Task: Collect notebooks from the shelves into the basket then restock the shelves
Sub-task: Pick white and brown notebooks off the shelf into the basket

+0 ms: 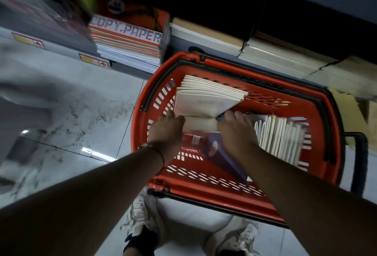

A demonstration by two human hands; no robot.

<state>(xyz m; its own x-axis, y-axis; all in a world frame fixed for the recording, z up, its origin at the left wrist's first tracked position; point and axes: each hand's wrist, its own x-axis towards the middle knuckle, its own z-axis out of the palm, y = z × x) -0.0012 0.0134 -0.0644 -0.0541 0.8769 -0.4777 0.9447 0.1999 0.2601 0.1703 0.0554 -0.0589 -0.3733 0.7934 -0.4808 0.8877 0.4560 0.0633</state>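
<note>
While both arms reach down, left hand and right hand clasp notebooks above the basket.

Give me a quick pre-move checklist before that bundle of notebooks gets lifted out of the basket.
1. Left hand grips the bundle of notebooks at its near left corner: ok.
2. Right hand grips the near right corner: ok.
3. Bundle squared up: not ok, the far edges fan out.
4. Row of upright notebooks apart from the bundle: ok, it stands on the right side.
5. Basket steady on the floor: cannot tell.
6. Free shelf slot: cannot tell, the shelves are dark and blurred.
</note>
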